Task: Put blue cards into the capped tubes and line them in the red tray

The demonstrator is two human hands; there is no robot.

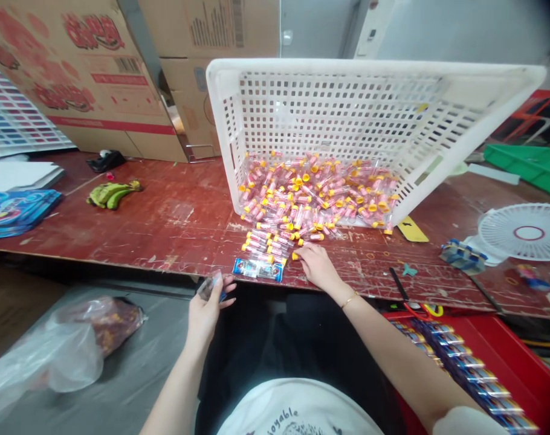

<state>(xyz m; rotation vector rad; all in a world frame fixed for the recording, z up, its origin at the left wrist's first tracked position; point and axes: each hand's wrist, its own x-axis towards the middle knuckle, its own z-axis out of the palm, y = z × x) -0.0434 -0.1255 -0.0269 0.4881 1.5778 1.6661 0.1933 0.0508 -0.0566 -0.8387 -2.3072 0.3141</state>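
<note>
My left hand [208, 302] is in front of the table edge, thumb pressed on a small clear plastic packet [207, 286] with a bit of blue; its exact kind is unclear. My right hand [319, 266] rests low over the table, its fingertips closed on a small clear tube whose yellow cap [295, 256] shows at the fingers. Just left of that hand, several pink-filled tubes with yellow caps [257, 241] lie in two rough stacks. In front of them, at the table edge, lies a flat blue-ended packet [258, 269]. Many more tubes [320, 187] spill from a tipped basket.
The white perforated basket [370, 66] lies on its side on the red table [175, 211]. Bananas [114, 193], blue printed sheets [19, 211] and cartons [93, 78] are to the left. A white fan [524, 232] stands right; a red box [506, 350] holds packet strips below.
</note>
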